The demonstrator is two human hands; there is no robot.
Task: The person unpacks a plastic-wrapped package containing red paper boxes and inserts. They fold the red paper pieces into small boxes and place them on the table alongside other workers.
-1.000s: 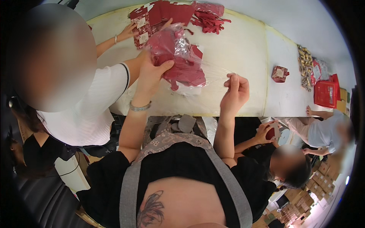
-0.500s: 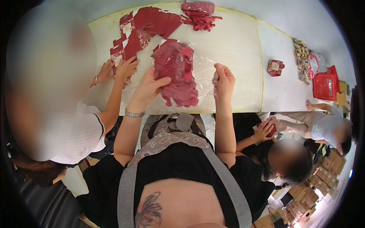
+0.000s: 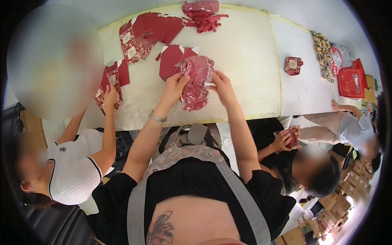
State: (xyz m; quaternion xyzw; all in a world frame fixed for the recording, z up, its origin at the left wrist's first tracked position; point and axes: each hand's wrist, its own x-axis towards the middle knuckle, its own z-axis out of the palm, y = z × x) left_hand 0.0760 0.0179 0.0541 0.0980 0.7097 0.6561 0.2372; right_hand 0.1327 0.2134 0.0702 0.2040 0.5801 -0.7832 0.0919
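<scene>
"What is between my two hands?"

"A clear plastic bag (image 3: 196, 99) filled with red pieces (image 3: 195, 77), held over the near part of the white table (image 3: 241, 36). Your left hand (image 3: 176, 86) is curled closed on its left edge, thumb in front, the other fingers mostly hidden. Your right hand (image 3: 222, 86) is nearly closed, pinching film at the right side; its fingertips are hard to make out."

"Does the bag touch the table?"

"You can't tell from here. It also covers part of the flat red cards (image 3: 170, 61) just beyond it."

"How many of each?"

"One bag in your grip, one heap of red strips (image 3: 203, 24) at the far side, one wrapped red pack (image 3: 200, 6) beside it, and one small box (image 3: 293, 65) well to your right. The fan of cards (image 3: 161, 26) overlaps too closely to count; two pale squares (image 3: 131, 52) show on its patterned part."

"And the materials?"

"Your bag is glossy, crinkled film, long and lumpy. The cards look flat and matt, the strips narrow, the box many-sided and patterned. On your left, a co-worker's hand (image 3: 110, 96) touches patterned card (image 3: 110, 73); past the box lies a knobbly gold-coloured bundle (image 3: 322, 55)."
</scene>
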